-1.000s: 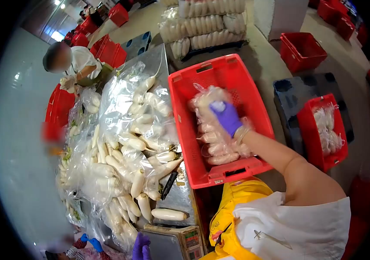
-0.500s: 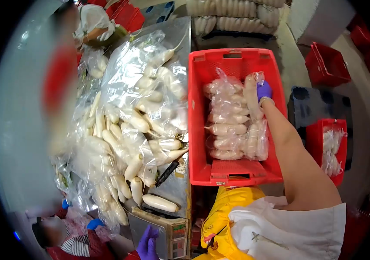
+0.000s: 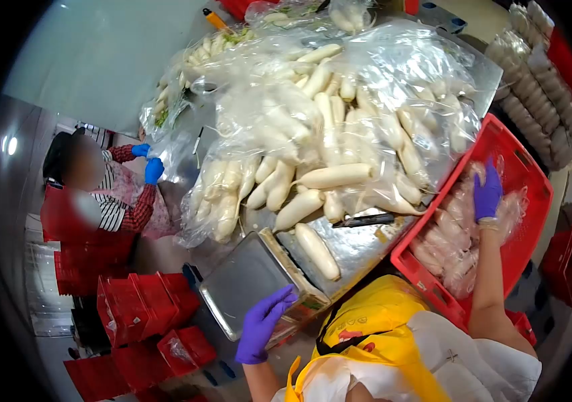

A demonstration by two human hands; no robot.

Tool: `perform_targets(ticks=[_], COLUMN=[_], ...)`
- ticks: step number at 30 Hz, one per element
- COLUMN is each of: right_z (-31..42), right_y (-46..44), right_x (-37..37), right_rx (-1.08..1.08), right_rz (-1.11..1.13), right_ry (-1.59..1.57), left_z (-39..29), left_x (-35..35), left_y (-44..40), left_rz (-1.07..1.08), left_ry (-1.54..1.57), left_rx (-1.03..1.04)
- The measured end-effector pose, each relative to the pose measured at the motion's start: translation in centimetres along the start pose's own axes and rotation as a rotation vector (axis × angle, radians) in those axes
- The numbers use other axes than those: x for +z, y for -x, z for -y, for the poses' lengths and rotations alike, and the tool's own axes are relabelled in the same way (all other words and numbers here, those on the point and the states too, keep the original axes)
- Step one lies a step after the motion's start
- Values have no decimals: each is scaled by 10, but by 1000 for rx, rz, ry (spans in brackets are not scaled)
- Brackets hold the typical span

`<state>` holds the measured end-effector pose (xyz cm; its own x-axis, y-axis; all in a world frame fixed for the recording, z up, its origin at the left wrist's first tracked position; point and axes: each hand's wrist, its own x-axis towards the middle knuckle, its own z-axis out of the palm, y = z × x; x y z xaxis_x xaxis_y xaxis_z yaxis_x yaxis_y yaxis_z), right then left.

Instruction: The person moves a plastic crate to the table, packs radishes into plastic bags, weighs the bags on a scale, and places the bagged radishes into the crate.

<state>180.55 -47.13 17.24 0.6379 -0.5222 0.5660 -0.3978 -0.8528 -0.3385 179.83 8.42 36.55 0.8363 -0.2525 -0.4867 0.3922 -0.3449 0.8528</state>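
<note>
My right hand (image 3: pixel 488 193), in a purple glove, lies over the bagged white radishes (image 3: pixel 448 231) inside the red crate (image 3: pixel 522 144) at the right. Its fingers are stretched out and touch the plastic. Near the metal scale (image 3: pixel 245 285) my left hand (image 3: pixel 264 325), also gloved in purple, is held with extended fingers and nothing in it. One loose radish (image 3: pixel 317 251) rests beside the scale, close to a black marker (image 3: pixel 364 220). Behind them a large heap of white radishes (image 3: pixel 336 175) lies partly under clear plastic bags (image 3: pixel 259 107).
A co-worker (image 3: pixel 118 187) with blue gloves handles clear plastic across the table at the left. Red crates (image 3: pixel 142 305) stand at the lower left, another red crate (image 3: pixel 566 264) at the right. Stacked bagged radishes (image 3: pixel 534 87) are at the upper right.
The view has swung left, bringing the co-worker and the whole scale into sight. My right hand has shifted within the crate and its fingers have spread. More of my left hand now shows.
</note>
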Motion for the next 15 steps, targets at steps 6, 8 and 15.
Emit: perform_targets(ticks=[6,8,15], right_z=[324,406,508], right_y=[-62,-77,-66], right_x=[-2,16,76], right_rx=[-200,-589,-719], right_rz=[425,276,349], right_ry=[-746,-699,-443], left_z=[8,-13,-77], left_x=[-78,-101,-215], left_y=[-49,-82,-303], left_rz=[-64,-119,-524], left_ry=[-10,-22,-253], left_rx=[84,194,761])
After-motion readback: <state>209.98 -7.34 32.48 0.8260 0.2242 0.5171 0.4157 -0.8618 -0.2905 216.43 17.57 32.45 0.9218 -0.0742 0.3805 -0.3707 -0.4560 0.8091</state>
